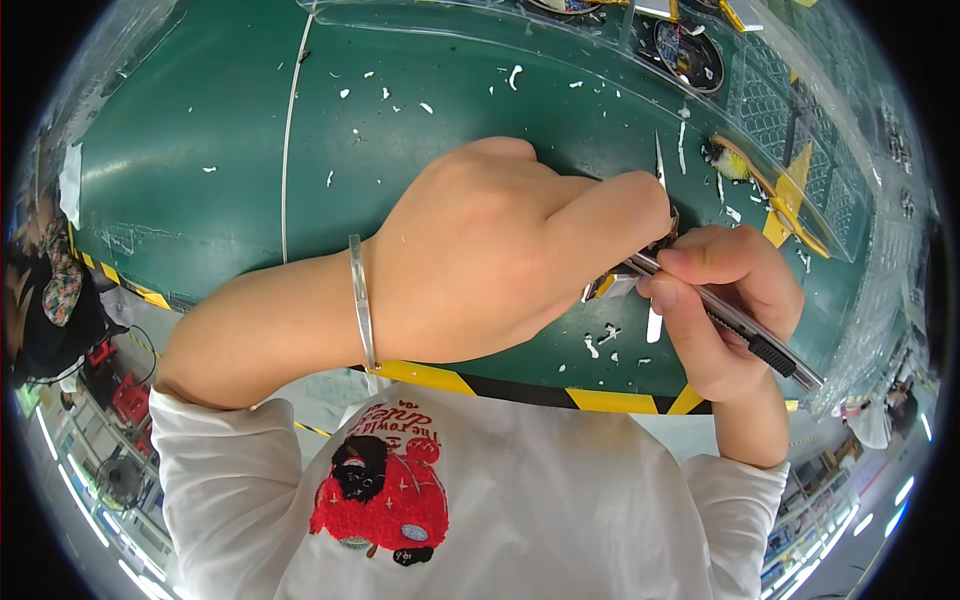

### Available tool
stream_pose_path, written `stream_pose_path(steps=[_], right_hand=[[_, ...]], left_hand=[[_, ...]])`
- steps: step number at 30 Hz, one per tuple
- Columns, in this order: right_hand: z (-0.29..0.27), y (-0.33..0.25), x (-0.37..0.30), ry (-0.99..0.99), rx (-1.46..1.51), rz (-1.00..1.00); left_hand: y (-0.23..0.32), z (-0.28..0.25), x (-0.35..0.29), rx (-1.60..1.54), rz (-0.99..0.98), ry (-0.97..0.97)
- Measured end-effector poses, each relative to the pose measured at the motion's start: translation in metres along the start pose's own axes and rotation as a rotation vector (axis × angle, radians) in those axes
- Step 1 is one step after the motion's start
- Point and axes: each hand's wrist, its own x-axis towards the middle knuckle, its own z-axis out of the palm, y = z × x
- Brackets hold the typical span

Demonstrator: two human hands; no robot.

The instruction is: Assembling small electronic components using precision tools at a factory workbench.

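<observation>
My right hand (pixel 745 275) grips a slim silver utility knife (pixel 738 318) with a black slider, its front end pointing up and left at a small part. That small part (pixel 604 287), with dark, white and yellow bits showing, is held in the closed fingers of my left hand (pixel 490 245). Most of it is hidden behind the left hand, and so is the knife's tip. A slender pointed metal piece (pixel 660 158) sticks up past the left knuckles. Just below the hands a narrow white strip (pixel 654 326) lies on the green mat (pixel 230 130).
White scraps (pixel 515 77) are scattered over the mat. To the right lies a wooden-handled brush (pixel 735 162) with yellowish bristles. Clear plastic trays (pixel 590 62) stand at the far right, one holding round black parts (pixel 690 55). Yellow-and-black tape (pixel 610 401) marks the near table edge.
</observation>
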Motion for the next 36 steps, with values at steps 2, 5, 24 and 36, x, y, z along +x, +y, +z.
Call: stream_pose_path(steps=[2,5,24,36], right_hand=[[-0.001,-0.001,0.001,-0.014,-0.001,0.011],[-0.005,0.003,0.005,-0.029,-0.011,-0.100],[-0.014,0.003,0.011,-0.113,-0.017,-0.101],[-0.017,0.005,0.009,-0.097,0.035,-0.075]], left_hand=[[0.001,-0.001,-0.002,-0.002,0.001,0.004],[0.000,0.000,-0.001,0.026,0.011,-0.013],[0.001,0.004,0.001,0.004,0.062,0.031],[0.005,0.002,0.008,-0.008,0.046,0.015]])
